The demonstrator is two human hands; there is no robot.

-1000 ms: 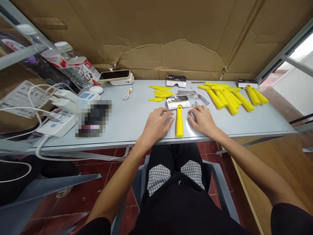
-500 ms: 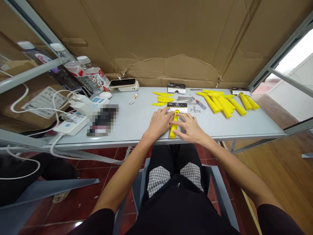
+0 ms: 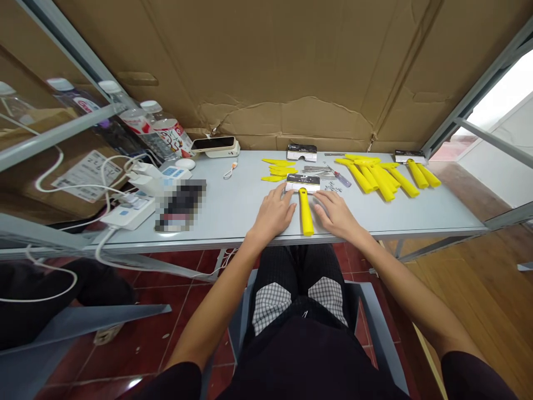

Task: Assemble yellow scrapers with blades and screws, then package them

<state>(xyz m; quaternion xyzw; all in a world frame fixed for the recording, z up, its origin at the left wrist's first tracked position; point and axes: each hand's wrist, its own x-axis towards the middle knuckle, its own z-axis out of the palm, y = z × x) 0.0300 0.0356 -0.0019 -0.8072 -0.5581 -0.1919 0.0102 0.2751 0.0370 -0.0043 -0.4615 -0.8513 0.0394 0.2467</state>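
A yellow handle [image 3: 307, 214] lies on the table between my hands, its top end against a black-and-white card package [image 3: 295, 182]. My left hand [image 3: 275, 210] rests left of the handle, fingers spread, fingertips at the package's left edge. On the other side, my right hand [image 3: 336, 213] lies with its fingers apart, fingertips near the package's right edge. Neither hand grips anything. Behind are thin yellow pieces [image 3: 280, 170], metal strips [image 3: 317, 171], a screwdriver [image 3: 342, 178] and a small heap of screws [image 3: 333, 188].
Yellow handles [image 3: 377, 175] are piled at the right, near another package [image 3: 408, 156] with two handles. A third package [image 3: 302, 152] stands at the back. Leftward are a phone on a white device [image 3: 215, 145], a power strip [image 3: 130, 212], cables and bottles [image 3: 170, 133].
My right hand has moved off the handle to the right, and its fingers have left it. The handle now lies slightly further right, tilted the other way. My left hand has drawn back from it.
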